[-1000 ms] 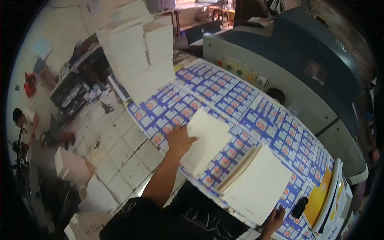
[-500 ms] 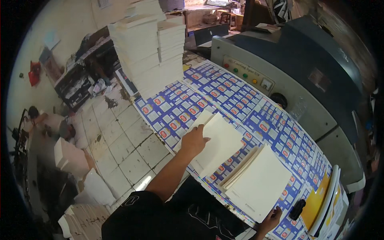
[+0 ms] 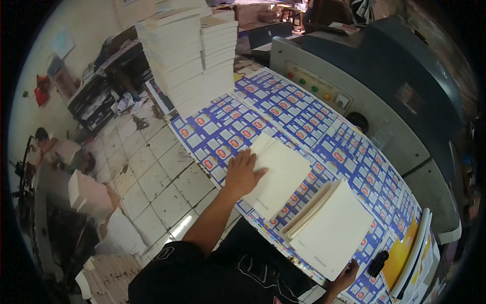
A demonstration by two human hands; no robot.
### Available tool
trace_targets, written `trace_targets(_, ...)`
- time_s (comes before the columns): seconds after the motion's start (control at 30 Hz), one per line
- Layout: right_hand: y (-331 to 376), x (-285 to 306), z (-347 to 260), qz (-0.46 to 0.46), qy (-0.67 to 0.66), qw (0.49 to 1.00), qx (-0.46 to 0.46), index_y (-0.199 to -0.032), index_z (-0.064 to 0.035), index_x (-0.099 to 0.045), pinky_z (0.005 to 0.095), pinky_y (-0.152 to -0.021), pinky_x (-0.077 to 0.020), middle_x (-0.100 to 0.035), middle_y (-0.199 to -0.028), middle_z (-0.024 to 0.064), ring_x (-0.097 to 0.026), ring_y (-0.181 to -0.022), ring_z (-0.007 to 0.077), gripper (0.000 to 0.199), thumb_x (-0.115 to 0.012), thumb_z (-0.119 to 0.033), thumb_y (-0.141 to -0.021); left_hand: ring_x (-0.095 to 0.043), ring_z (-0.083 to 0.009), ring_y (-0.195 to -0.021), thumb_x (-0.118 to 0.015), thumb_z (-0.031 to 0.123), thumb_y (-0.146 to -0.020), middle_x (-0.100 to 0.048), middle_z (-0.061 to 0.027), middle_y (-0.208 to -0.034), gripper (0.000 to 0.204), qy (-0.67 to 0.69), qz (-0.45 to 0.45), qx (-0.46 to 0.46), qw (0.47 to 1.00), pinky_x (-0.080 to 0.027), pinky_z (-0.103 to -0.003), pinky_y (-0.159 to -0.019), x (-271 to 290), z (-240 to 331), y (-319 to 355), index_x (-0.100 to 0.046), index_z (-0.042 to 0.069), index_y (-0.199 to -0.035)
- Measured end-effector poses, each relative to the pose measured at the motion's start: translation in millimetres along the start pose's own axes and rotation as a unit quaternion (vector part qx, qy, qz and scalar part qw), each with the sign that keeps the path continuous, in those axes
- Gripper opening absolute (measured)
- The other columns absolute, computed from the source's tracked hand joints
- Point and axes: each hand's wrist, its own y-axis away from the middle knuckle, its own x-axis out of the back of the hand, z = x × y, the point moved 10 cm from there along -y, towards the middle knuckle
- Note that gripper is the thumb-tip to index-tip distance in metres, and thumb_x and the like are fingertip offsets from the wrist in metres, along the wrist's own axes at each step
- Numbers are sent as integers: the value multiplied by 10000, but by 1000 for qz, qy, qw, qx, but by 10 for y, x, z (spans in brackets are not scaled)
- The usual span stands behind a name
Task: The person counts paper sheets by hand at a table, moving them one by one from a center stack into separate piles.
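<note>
My left hand (image 3: 242, 175) lies with its fingers spread on the left edge of a thin stack of cream paper (image 3: 283, 175). The far left corner of that stack shows a few sheets slightly out of line. To its right sits a thicker stack of cream paper (image 3: 336, 228), its left side fanned into loose layers. At the near right corner of the thicker stack is my right hand (image 3: 347, 276), fingers loosely curled and apart, against or just beside the edge. Both stacks rest on a table covered with blue printed sheets (image 3: 298, 109).
Tall stacks of cream paper (image 3: 174, 66) stand at the table's far left end. A grey machine (image 3: 354, 86) with coloured buttons runs along the right. A small black object (image 3: 377, 263) lies by a yellow sheet (image 3: 402, 253). At far left, a person (image 3: 48, 142) is beside more paper bundles (image 3: 88, 195).
My left hand has opened from a grip on the left stack's edge and now lies spread there. That stack's sheets sit closer together. My right hand stays at the corner.
</note>
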Motion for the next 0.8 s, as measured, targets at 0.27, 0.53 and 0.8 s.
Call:
trace_targets(0.27, 185, 72, -693, -43, 99, 993, 44, -1116, 15, -625, 381, -736, -484, -642, -991, 172, -602, -876, 270, 372, -597, -296, -913, -224, -375, -1445, -394, 608, -955, -260, -244, -1543, 814, -17, -14, 0, 1000, -162, -519, -1171, -150, -15, 37, -341, -37, -1450)
trace_targets(0.53, 171, 119, -350, -12, 103, 993, 63, -1095, -24, -645, 392, -725, -498, -664, -957, 155, -622, -834, 291, 320, -597, -231, -855, -194, -370, -1457, -359, 616, -964, -258, -253, -1538, 812, 4, -23, -7, 1000, -140, -510, -1184, -28, -79, 257, -330, -28, -1457)
trace_targets(0.8, 77, 137, -12, 76, -1, 992, 105, -1065, 40, -609, 338, -666, -500, -648, -927, 158, -617, -748, 248, 237, -607, -143, -915, -198, -351, -1459, -356, 624, -956, -234, -233, -1558, 817, -30, -54, -21, 998, -162, -510, -1173, -161, 168, 22, -337, -22, -1456)
